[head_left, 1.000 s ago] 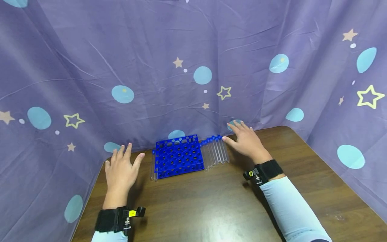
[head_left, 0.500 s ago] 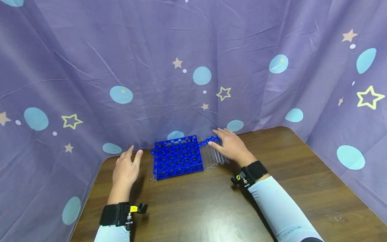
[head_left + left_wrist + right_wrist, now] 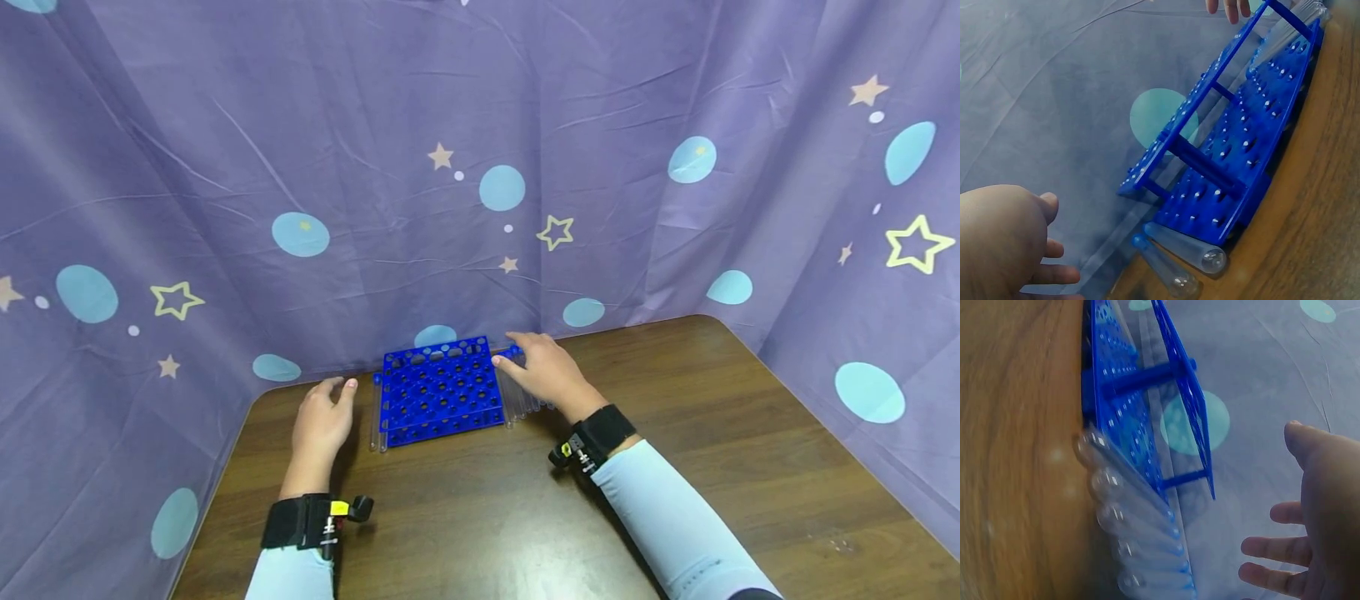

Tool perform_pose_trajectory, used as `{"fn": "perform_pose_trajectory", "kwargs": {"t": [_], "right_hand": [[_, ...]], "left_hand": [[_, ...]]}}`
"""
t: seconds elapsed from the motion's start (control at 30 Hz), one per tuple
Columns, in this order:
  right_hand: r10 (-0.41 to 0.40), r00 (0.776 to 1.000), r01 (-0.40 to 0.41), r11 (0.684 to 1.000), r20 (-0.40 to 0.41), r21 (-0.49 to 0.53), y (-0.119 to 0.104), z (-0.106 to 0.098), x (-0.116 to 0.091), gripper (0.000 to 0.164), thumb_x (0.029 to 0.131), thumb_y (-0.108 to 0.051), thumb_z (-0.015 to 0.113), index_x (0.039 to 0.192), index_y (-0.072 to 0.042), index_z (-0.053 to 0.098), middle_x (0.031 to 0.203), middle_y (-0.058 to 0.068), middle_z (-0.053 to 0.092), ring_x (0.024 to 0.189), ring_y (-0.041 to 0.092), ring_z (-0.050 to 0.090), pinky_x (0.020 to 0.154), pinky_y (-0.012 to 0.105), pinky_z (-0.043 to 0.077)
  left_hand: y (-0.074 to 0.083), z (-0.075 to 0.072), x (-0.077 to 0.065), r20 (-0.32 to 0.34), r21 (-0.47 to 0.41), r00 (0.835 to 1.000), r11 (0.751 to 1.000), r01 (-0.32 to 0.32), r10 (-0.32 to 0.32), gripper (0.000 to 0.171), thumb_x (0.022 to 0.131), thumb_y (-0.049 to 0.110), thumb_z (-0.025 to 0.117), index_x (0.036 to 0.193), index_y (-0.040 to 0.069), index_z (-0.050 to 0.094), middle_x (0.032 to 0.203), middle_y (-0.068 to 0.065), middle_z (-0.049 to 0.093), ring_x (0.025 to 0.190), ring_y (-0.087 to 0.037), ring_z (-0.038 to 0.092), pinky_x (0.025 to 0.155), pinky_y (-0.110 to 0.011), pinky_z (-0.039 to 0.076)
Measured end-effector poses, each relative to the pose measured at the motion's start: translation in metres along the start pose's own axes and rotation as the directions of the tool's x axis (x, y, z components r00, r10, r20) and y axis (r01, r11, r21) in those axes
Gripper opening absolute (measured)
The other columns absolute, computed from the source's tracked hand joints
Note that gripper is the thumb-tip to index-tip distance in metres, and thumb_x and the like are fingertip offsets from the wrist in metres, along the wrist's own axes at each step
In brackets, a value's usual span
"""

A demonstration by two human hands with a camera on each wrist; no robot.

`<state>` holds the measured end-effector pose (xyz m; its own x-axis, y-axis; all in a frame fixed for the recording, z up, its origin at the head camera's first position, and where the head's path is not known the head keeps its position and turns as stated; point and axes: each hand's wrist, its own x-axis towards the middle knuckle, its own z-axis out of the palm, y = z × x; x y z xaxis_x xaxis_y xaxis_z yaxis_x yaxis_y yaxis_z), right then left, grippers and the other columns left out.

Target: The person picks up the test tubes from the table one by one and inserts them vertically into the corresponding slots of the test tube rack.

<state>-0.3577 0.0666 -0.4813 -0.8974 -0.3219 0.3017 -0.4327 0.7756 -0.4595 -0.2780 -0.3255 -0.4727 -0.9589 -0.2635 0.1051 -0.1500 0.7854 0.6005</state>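
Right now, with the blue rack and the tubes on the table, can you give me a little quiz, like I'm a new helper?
1. How many test tubes lie just to the left of the blue rack?
A) One
B) Two
C) Five

2. Which are nearer to the bigger group of tubes: the left fingers or the right fingers?

3. True or false: the curtain behind the rack has stars on it.

Key:
1. B, two
2. The right fingers
3. True
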Motion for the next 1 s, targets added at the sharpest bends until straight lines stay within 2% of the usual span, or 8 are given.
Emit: {"fn": "perform_pose_trajectory", "kwargs": {"t": [0.17, 0.3, 0.43, 0.5, 0.57, 0.67, 0.8, 1.0], "right_hand": [[0.017, 1.000, -0.017, 0.999, -0.006, 0.034, -0.006, 0.010, 0.002, 0.075, 0.102, -0.066, 0.058, 0.151, -0.010, 0.061, 0.149, 0.015, 0.067, 0.139, 0.038, 0.060, 0.115, 0.056, 0.048], [0.048, 0.999, -0.048, 0.996, -0.005, 0.079, -0.012, 0.016, 0.004, 0.070, 0.103, -0.058, 0.063, 0.149, -0.006, 0.063, 0.143, 0.017, 0.071, 0.133, 0.037, 0.065, 0.112, 0.055, 0.051], [0.071, 0.997, -0.073, 0.988, 0.021, 0.135, -0.016, 0.018, 0.003, 0.063, 0.104, -0.052, 0.065, 0.146, -0.006, 0.065, 0.116, 0.010, 0.079, 0.105, 0.027, 0.074, 0.096, 0.049, 0.059], [0.078, 0.996, -0.083, 0.983, 0.039, 0.166, -0.017, 0.019, 0.002, 0.062, 0.104, -0.051, 0.065, 0.145, -0.005, 0.066, 0.101, 0.006, 0.078, 0.087, 0.021, 0.071, 0.085, 0.046, 0.060], [0.084, 0.995, -0.093, 0.975, 0.051, 0.201, -0.017, 0.020, 0.002, 0.059, 0.104, -0.047, 0.067, 0.143, -0.003, 0.067, 0.096, 0.005, 0.077, 0.079, 0.020, 0.069, 0.080, 0.046, 0.060], [0.094, 0.995, -0.102, 0.966, 0.046, 0.239, -0.017, 0.022, 0.001, 0.053, 0.103, -0.038, 0.071, 0.138, 0.002, 0.069, 0.100, 0.010, 0.080, 0.082, 0.022, 0.072, 0.082, 0.047, 0.061], [0.097, 0.995, -0.102, 0.957, 0.033, 0.273, -0.016, 0.024, 0.001, 0.046, 0.101, -0.030, 0.075, 0.131, 0.005, 0.073, 0.112, 0.017, 0.082, 0.094, 0.026, 0.077, 0.088, 0.048, 0.063], [0.107, 0.992, -0.121, 0.941, 0.064, 0.317, -0.016, 0.025, -0.001, 0.043, 0.101, -0.028, 0.075, 0.129, 0.004, 0.074, 0.106, 0.014, 0.083, 0.083, 0.020, 0.074, 0.082, 0.045, 0.062]], "left_hand": [[-0.002, 0.007, 0.002, -0.019, 0.002, 1.000, 1.000, -0.002, 0.002, 0.063, 0.112, 0.048, 0.046, 0.149, -0.002, 0.056, 0.153, -0.033, 0.052, 0.144, -0.056, 0.044, 0.117, -0.070, 0.037], [-0.003, 0.011, 0.003, -0.026, 0.012, 1.000, 1.000, 0.004, -0.004, 0.060, 0.111, 0.047, 0.049, 0.147, 0.000, 0.059, 0.150, -0.033, 0.052, 0.142, -0.057, 0.042, 0.115, -0.071, 0.038], [-0.003, 0.015, 0.006, -0.006, 0.008, 1.000, 1.000, 0.013, -0.013, 0.058, 0.111, 0.045, 0.050, 0.146, 0.000, 0.059, 0.151, -0.033, 0.052, 0.142, -0.057, 0.043, 0.115, -0.070, 0.039], [-0.002, 0.017, 0.007, 0.007, -0.003, 1.000, 1.000, 0.018, -0.018, 0.054, 0.111, 0.041, 0.051, 0.145, -0.001, 0.060, 0.148, -0.032, 0.056, 0.140, -0.055, 0.048, 0.114, -0.068, 0.041], [-0.001, 0.019, 0.006, 0.012, -0.019, 1.000, 1.000, 0.023, -0.023, 0.051, 0.110, 0.037, 0.054, 0.141, -0.002, 0.062, 0.141, -0.031, 0.063, 0.133, -0.052, 0.056, 0.110, -0.066, 0.045], [0.000, 0.022, 0.004, 0.027, -0.040, 0.999, 0.999, 0.037, -0.036, 0.045, 0.110, 0.031, 0.057, 0.136, -0.004, 0.065, 0.128, -0.029, 0.071, 0.120, -0.047, 0.066, 0.100, -0.062, 0.052], [0.000, 0.027, 0.003, 0.049, -0.034, 0.998, 0.999, 0.039, -0.037, 0.041, 0.108, 0.030, 0.060, 0.132, -0.002, 0.068, 0.120, -0.027, 0.074, 0.110, -0.044, 0.070, 0.091, -0.059, 0.056], [-0.001, 0.032, 0.003, 0.054, -0.016, 0.998, 1.000, 0.016, -0.016, 0.040, 0.106, 0.029, 0.064, 0.129, -0.002, 0.070, 0.113, -0.025, 0.076, 0.104, -0.042, 0.072, 0.088, -0.058, 0.057]]}}
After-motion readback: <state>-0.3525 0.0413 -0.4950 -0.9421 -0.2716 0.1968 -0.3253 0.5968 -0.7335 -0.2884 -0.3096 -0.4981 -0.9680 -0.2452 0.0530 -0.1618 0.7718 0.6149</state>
